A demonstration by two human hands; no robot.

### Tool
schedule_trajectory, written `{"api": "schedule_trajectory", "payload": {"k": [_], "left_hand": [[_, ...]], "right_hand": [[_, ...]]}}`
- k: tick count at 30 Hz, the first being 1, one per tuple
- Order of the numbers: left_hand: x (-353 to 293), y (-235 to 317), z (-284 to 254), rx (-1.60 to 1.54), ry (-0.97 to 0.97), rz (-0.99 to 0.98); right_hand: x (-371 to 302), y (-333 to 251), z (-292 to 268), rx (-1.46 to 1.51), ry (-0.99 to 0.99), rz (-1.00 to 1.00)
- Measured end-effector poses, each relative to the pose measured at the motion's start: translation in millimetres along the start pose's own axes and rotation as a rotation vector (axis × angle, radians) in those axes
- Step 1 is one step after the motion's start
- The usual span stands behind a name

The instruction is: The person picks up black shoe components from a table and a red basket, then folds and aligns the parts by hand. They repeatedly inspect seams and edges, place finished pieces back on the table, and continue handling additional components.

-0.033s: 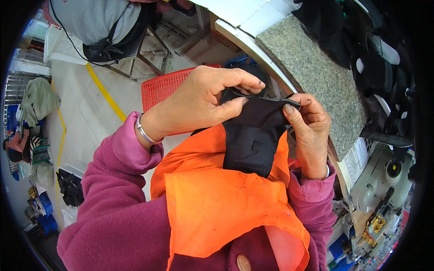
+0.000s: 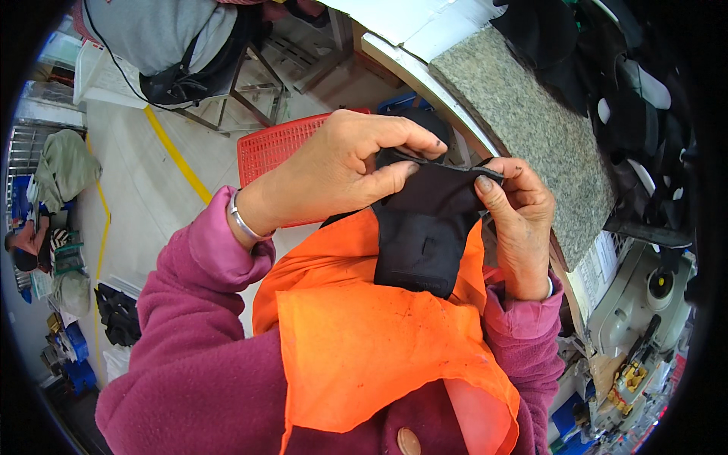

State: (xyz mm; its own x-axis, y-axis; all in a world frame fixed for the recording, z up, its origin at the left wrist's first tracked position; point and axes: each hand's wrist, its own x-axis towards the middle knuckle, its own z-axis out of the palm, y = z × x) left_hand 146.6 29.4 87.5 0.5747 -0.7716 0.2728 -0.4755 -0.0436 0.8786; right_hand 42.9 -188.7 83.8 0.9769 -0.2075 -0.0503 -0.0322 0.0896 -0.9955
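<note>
A black fabric piece (image 2: 422,246) hangs between my hands in front of my lap, its lower part lying over an orange apron (image 2: 356,326). A small slit-like mark shows on its lower panel. My right hand (image 2: 523,220) pinches the upper right corner between thumb and fingers. At the upper left edge, my left hand (image 2: 345,159) has its fingers curled over and its thumb below, with the cloth's edge between them. Dark smudges mark several fingertips. The fingers hide part of the fabric's far edge.
Beyond my left hand stands a red plastic basket (image 2: 262,152). A stone-topped table (image 2: 523,129) runs along the right, with black pieces (image 2: 644,136) heaped behind it and a pale sewing machine (image 2: 637,303) nearer. A person in grey (image 2: 171,38) sits at the upper left.
</note>
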Motion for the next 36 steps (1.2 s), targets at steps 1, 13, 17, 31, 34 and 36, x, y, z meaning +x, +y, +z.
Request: {"api": "schedule_trajectory", "payload": {"k": [1, 13, 17, 31, 34, 36], "left_hand": [[2.7, -0.2, -1.1, 0.042, -0.028, 0.001], [-1.1, -7.3, 4.5, -0.533, -0.031, -0.198], [-3.4, -8.8, 5.3, -0.549, 0.005, -0.124], [-7.0, -7.9, 11.9, -0.315, 0.113, -0.134], [-8.3, -6.0, 14.1, -0.29, 0.147, -0.144], [-8.8, -5.0, 14.8, -0.258, 0.163, -0.134]], "right_hand": [[-0.1, -0.5, 0.3, 0.004, -0.001, 0.007], [0.7, -1.9, 0.0, -0.032, -0.003, 0.059], [0.9, -0.9, -0.1, -0.016, -0.005, 0.082], [0.0, -2.3, 1.7, -0.005, -0.01, 0.096], [0.5, -2.4, 1.6, -0.005, -0.014, 0.09], [0.8, -2.7, 1.6, -0.009, -0.015, 0.088]]}}
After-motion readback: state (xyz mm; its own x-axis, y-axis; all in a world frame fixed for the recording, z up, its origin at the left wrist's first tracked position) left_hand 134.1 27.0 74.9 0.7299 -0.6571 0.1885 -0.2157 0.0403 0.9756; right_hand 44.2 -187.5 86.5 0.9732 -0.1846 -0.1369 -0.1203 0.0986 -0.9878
